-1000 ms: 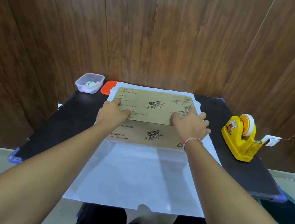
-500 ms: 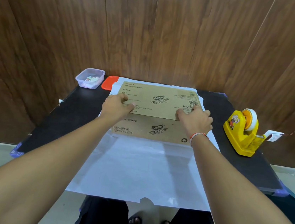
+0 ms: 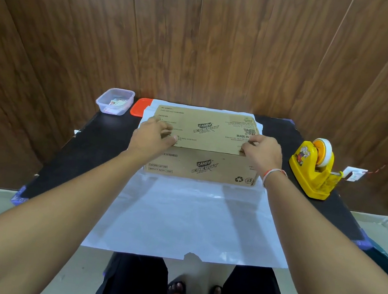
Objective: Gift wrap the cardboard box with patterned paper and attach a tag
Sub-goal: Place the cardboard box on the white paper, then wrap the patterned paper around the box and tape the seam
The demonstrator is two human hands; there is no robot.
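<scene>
Box: the cardboard box (image 3: 204, 145) lies flat on the paper, toward the far edge of the table, under both hands; "CAMPA ENERGY" is printed on its top and its near face.
Left hand: the left hand (image 3: 151, 136) rests on the box's near left top edge, fingers curled over the top and thumb at the edge, gripping it.
Right hand: the right hand (image 3: 262, 151) grips the near right top edge the same way, fingers bent onto the top; a thread band sits on the wrist.
Paper: the wrapping paper (image 3: 189, 219) shows its white side, spreads under the box and overhangs the table's near edge below both forearms.
Table: the black table (image 3: 84, 153) carries everything.
Right of right hand: a yellow tape dispenser (image 3: 313, 167), apart from the box.
Beyond left hand: a clear plastic container (image 3: 115, 101), with an orange lid (image 3: 137, 109) just beside it, partly under the paper.
</scene>
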